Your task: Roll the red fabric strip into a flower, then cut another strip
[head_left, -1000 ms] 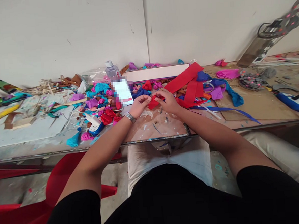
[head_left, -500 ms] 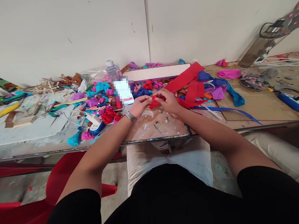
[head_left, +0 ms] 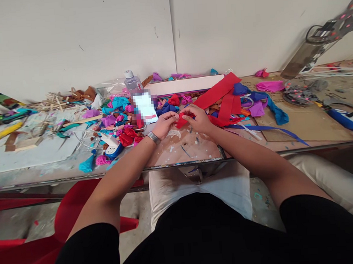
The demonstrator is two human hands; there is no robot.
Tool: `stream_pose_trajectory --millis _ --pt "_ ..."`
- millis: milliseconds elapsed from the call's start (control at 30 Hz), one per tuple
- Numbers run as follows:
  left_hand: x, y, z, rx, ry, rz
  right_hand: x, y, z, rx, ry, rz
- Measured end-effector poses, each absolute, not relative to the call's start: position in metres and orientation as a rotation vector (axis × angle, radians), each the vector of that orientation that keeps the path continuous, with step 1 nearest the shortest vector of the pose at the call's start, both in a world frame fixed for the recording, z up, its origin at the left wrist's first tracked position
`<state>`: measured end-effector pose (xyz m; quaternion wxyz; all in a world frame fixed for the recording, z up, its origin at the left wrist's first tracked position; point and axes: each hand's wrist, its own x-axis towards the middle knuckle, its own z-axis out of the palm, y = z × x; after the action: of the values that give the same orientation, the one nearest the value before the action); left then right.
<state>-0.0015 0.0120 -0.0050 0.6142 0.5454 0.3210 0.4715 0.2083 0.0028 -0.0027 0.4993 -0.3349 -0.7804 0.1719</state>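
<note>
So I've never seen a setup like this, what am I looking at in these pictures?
No machine here: these are a person's bare hands. Every picture comes from one camera worn on the head, looking forward and down. The left hand, with a watch at its wrist, and the right hand pinch a small red piece between them. On the worktable lie red strips, crumpled colourful scraps and a lit, blurred screen. A capped bottle stands behind.
</note>
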Motion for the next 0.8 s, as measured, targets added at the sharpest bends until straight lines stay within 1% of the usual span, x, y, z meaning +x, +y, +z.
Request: stream_pose_trajectory --millis 200,800 --pt "-0.0032 0.0092 -0.0003 1.123 0.652 0.941 0.2072 0.0006 -0.0001 -0.800 -1.870 0.425" --pt "-0.0018 0.0052 0.0022 1.050 0.682 0.988 0.2073 0.0018 -0.0013 -0.721 -1.890 0.412"
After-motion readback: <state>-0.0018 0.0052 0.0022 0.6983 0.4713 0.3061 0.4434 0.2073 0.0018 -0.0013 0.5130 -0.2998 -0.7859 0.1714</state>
